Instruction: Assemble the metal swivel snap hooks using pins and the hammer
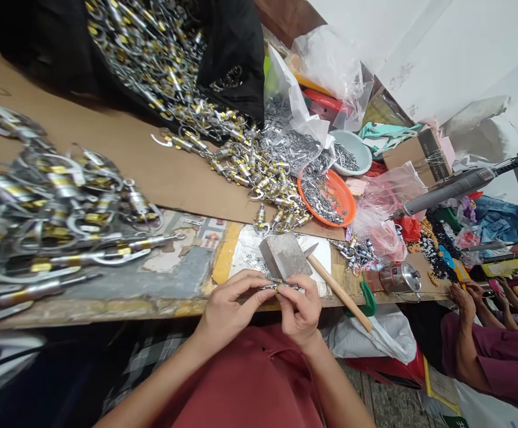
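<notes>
My left hand [234, 300] and my right hand [301, 309] meet at the front edge of the bench, fingertips pinched on a small slim metal piece [278, 286]. Its exact kind is too small to tell, and my fingers cover much of it. Just beyond my fingers sits a grey metal block [286, 254]. Beside the block lies a hammer with a wooden handle [339, 291], its handle sticking out over the bench edge. Small flat metal parts [252, 258] lie on a white sheet left of the block.
Piled silver-and-yellow metal assemblies [63, 196] cover the left; more spill from a black bag [236, 53]. An orange dish [348, 199] and a pale bowl [361, 151] hold small parts. A grey electric screwdriver [446, 193] hangs right, near a metal pot [399, 278] and a co-worker's hand [463, 303].
</notes>
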A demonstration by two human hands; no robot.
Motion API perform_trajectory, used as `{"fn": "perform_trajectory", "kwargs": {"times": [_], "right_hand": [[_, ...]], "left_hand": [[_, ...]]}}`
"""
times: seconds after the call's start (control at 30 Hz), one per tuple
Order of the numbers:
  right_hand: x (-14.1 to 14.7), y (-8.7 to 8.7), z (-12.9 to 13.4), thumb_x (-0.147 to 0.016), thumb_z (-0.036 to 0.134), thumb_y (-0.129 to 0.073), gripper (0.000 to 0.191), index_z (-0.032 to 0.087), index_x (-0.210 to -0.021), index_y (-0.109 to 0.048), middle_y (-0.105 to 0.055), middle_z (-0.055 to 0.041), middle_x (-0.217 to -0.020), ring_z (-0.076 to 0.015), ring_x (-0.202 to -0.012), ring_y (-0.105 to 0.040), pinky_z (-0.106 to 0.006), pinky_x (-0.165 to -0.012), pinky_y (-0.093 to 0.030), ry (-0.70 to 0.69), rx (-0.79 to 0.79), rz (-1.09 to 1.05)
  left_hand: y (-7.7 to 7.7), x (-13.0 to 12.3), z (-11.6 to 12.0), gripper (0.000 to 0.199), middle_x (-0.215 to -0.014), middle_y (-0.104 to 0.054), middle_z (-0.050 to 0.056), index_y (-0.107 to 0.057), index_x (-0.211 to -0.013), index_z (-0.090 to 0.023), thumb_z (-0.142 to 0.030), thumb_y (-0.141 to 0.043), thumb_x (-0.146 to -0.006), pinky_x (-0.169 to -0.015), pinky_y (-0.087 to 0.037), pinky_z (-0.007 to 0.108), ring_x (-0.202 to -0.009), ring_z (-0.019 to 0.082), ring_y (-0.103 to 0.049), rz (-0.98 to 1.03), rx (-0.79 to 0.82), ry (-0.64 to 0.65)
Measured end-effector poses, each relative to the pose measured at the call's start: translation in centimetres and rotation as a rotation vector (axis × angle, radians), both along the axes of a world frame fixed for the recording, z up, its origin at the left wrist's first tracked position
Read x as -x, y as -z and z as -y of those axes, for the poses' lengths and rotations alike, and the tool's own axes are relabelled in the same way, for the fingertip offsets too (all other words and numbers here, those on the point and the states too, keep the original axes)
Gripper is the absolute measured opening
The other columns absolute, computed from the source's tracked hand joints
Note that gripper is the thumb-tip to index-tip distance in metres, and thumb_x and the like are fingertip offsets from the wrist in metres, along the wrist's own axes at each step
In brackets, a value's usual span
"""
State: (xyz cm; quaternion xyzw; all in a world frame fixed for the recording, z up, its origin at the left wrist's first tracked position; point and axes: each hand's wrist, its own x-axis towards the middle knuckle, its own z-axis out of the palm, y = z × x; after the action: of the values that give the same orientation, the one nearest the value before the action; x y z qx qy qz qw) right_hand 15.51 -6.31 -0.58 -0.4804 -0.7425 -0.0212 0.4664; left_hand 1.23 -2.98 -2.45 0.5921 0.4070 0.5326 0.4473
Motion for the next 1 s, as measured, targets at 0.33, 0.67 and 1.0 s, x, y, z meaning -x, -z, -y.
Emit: {"fn": "perform_trajectory", "kwargs": {"times": [0.33, 0.67, 1.0], "right_hand": [[-0.3, -0.1, -0.2, -0.084, 0.014, -0.053, 0.020, 0.023, -0.100, -0.062, -0.059, -0.0054, -0.088, -0.0174, -0.084, -0.057, -0.035, -0.073, -0.051, -0.038, 0.022, -0.003], [-0.7, -2.4, 0.1, -0.080, 0.015, -0.063, 0.018, 0.021, -0.096, -0.061, -0.065, -0.0050, -0.082, -0.0158, -0.074, -0.063, -0.029, -0.065, -0.054, -0.106, 0.071, -0.091], [-1.4, -4.9, 0.3, -0.080, 0.018, -0.065, 0.010, 0.019, -0.091, -0.065, -0.069, -0.0060, -0.082, -0.0137, -0.073, -0.066, -0.023, -0.066, -0.057, -0.233, 0.054, -0.042]], "left_hand": [[-0.2, 0.1, -0.1, 0.012, -0.073, -0.068, 0.003, -0.072, -0.065, -0.021, -0.028, -0.064, -0.069, -0.066, -0.052, 0.025, -0.069, 0.017, -0.064, 0.001, 0.073, 0.012], [-2.6, 0.7, -0.1, 0.013, -0.072, -0.069, 0.004, -0.074, -0.063, -0.022, -0.028, -0.065, -0.069, -0.064, -0.053, 0.023, -0.069, 0.017, -0.066, 0.019, 0.144, 0.084], [-4.4, 1.7, 0.5, 0.023, -0.074, -0.070, 0.004, -0.074, -0.071, -0.020, -0.023, -0.053, -0.081, -0.062, -0.053, 0.020, -0.068, 0.015, -0.066, -0.150, -0.131, 0.150]]}}
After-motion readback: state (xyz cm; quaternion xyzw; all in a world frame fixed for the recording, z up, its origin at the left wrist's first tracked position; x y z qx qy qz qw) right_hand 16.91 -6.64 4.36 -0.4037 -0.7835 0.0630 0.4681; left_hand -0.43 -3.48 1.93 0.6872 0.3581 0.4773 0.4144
